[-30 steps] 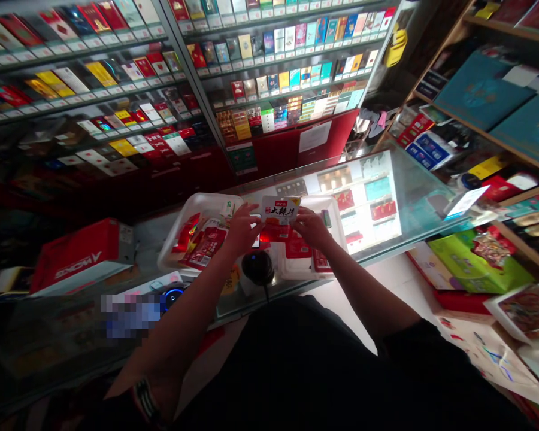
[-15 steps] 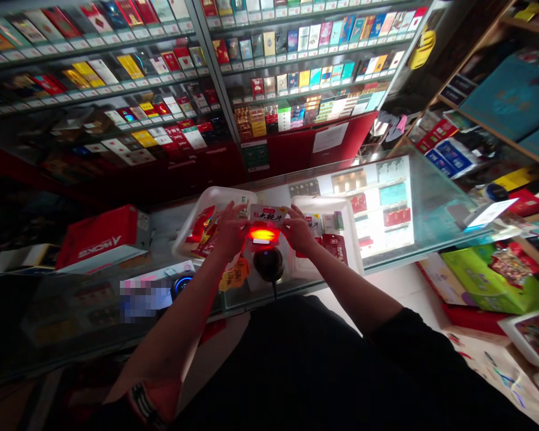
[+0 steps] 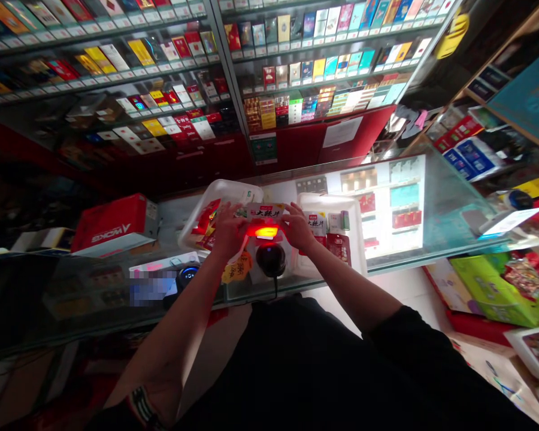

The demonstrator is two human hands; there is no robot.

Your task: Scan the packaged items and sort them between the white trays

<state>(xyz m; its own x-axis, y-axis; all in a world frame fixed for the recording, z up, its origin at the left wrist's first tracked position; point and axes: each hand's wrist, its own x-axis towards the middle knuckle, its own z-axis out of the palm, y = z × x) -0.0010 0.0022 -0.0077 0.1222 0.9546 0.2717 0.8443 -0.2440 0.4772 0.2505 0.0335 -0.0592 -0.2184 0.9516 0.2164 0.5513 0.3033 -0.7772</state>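
Note:
Between my hands is a snack packet with black Chinese lettering. My left hand grips its left edge and my right hand its right edge. Below the packet stands a round black barcode scanner with a cable. Red and orange light glows on the packet's lower part. Behind my left hand, a white tray holds red snack packets. Another white tray, by my right hand, holds a similar packet, a dark red pouch and a small pale pack with a green-purple item.
The trays rest on a glass counter. An orange price tag, a blue-lit round device and a red box are to the left. Cigarette shelves rise behind. A phone-like screen and a green box are at right.
The whole view has shifted, so the shelves and counter appear a little further right. Both hands still hold the packet above the scanner, and the glow on it has moved slightly right.

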